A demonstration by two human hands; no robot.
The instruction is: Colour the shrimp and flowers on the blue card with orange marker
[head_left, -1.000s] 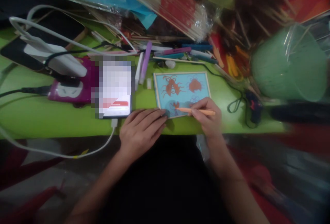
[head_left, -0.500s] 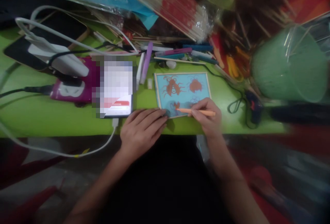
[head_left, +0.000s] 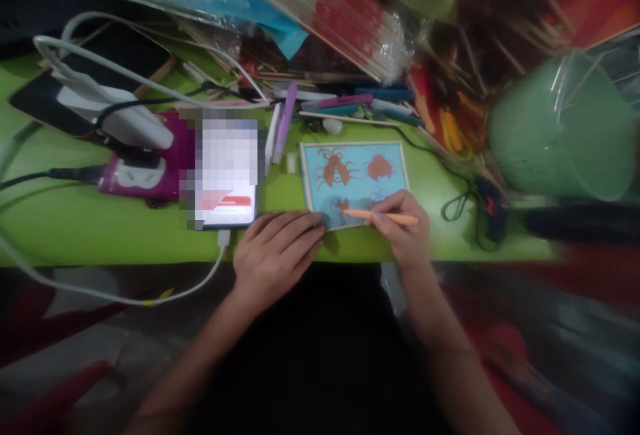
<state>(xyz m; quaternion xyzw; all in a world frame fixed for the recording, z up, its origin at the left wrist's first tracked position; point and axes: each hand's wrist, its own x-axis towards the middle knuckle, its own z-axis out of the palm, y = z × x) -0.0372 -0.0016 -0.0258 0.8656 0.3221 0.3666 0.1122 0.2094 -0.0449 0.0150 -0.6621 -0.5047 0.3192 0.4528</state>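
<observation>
Reference item: the blue framed panel (head_left: 356,189), lying flat on the green table (head_left: 276,200). All positions are given from this panel.

Right hand (head_left: 403,229): located at the panel's lower right. Its grip is closed on an orange marker (head_left: 358,213), held between thumb and fingers. The tip points left and meets the lower-left figure (head_left: 339,205); contact pressure cannot be told.

Left hand (head_left: 277,248): palm down at the panel's lower-left corner, fingers extended and close together, fingertips at the frame edge. Its grip is not closed around anything visible; the thumb is hidden.

Progress: the upper-left insect figure (head_left: 334,169) and the upper-right insect figure (head_left: 379,167) carry orange-brown fill and appear largely coloured. The lower-left figure is part-filled, with bare blue inside its outline; judged as the step in hand. The lower-right figure (head_left: 379,193) shows outline only where visible; the right hand covers the remainder. Judged about half complete.

Adjacent items: a purple pen (head_left: 285,123) beyond the panel's upper-left corner, a phone (head_left: 226,178) to its left, and a green bucket (head_left: 525,131) well to its right.
</observation>
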